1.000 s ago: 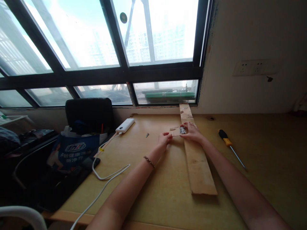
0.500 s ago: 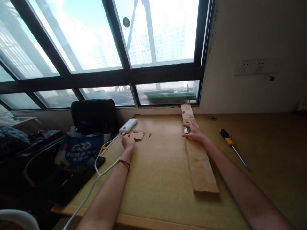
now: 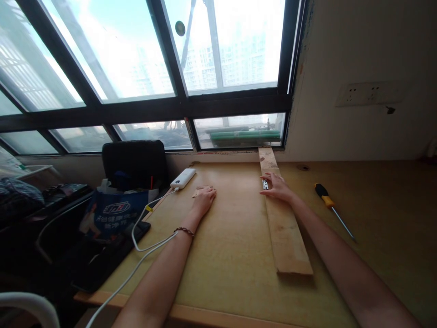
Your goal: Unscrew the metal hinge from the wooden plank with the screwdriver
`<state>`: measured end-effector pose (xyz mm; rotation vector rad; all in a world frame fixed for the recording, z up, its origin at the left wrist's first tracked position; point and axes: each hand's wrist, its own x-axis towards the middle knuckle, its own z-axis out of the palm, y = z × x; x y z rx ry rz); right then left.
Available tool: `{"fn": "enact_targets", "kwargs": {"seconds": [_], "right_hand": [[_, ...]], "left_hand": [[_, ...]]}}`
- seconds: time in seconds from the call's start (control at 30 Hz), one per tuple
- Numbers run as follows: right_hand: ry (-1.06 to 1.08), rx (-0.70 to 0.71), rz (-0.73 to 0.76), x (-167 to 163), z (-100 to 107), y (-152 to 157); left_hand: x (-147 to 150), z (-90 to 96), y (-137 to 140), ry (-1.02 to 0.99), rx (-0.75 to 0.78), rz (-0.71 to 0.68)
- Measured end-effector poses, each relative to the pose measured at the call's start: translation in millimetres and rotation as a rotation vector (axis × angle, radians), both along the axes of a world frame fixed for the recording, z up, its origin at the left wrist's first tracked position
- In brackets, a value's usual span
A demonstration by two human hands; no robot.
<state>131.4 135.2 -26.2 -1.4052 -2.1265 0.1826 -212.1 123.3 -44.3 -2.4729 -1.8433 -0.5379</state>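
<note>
My right hand [image 3: 276,186] holds a small shiny metal plate with holes [image 3: 265,184] between thumb and fingers, against the left edge of a long wooden board [image 3: 288,237]. The board lies lengthwise on the table, its far end by the window. My left hand [image 3: 205,199] is down on the tabletop, palm down, with its fingers bent together. Whatever lies under those fingertips is hidden. Part of a small brown flat piece [image 3: 195,193] shows behind that hand.
A screwdriver [image 3: 327,201] with a black and yellow handle lies right of the board. A white power bank [image 3: 183,178] with white cables [image 3: 134,237] sits at the table's left edge. Beyond that edge stand a black chair [image 3: 134,159] and a blue bag [image 3: 116,214].
My left hand has moved right, from the left end of the brown piece to where a small metal screw-like item lay, covering it. My right hand stays on the metal plate.
</note>
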Motion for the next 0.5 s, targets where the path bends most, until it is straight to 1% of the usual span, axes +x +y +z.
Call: {"fn": "enact_targets", "kwargs": {"seconds": [0.2, 0.33, 0.5], "right_hand": [[0.014, 0.01, 0.007, -0.4, 1.2, -1.4], [0.015, 0.013, 0.003, -0.2, 0.9, -1.4], [0.006, 0.017, -0.005, 0.1, -0.5, 0.2]], "left_hand": [[4.6, -1.4, 1.3, 0.021, 0.02, -0.049], [20.1, -1.9, -2.2, -0.004, 0.001, -0.091], [40.1, -9.3, -0.9, -0.027, 0.008, -0.156]]}}
